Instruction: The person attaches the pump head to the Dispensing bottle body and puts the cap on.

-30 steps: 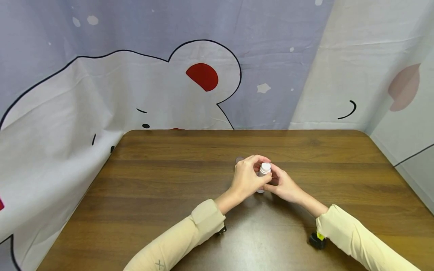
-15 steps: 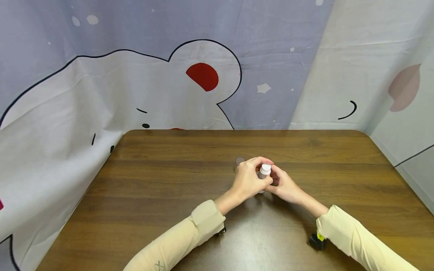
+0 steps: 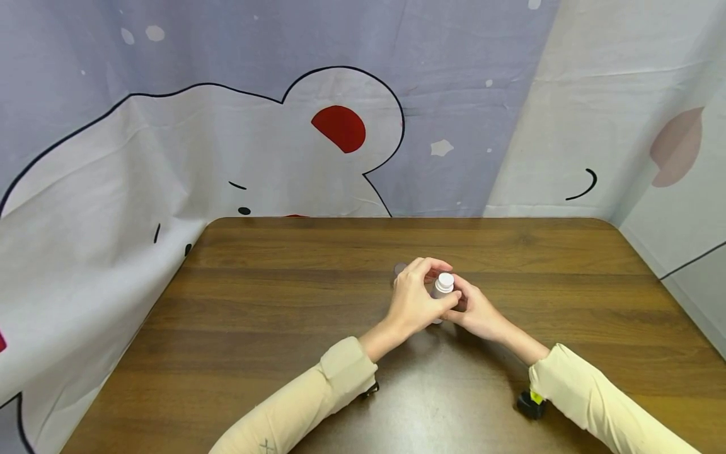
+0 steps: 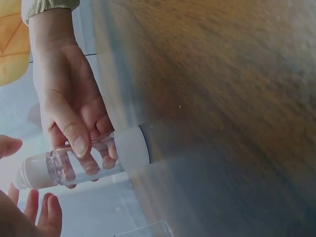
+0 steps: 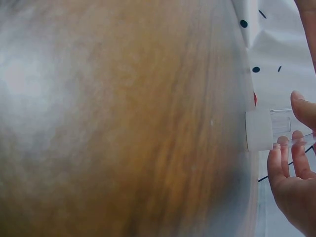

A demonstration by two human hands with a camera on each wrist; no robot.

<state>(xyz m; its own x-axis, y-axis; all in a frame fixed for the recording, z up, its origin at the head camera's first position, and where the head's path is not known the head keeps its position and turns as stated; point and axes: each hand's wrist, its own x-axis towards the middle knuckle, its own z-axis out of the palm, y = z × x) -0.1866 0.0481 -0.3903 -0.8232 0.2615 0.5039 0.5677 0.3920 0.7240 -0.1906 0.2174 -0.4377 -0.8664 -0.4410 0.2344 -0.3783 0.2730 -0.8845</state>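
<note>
A clear bottle with a white base and a white top stands upright on the table. My right hand grips its clear body, thumb on one side and fingers round the other. In the left wrist view my left hand surrounds the white top with thumb and fingers spread, and gaps show between them and the top. The right wrist view shows the white base on the table, with my right hand beside it.
Just behind my left hand is a transparent round thing, partly hidden. A brown wooden table lies under both arms. Printed cloth hangs at the back and sides. Dark devices sit beneath both cuffs, one with a yellow part.
Half a second ago my left fingers were closer round the white top. Now its index finger has lifted back and the fingers are spread wider. My right hand and the bottle stay in place.
</note>
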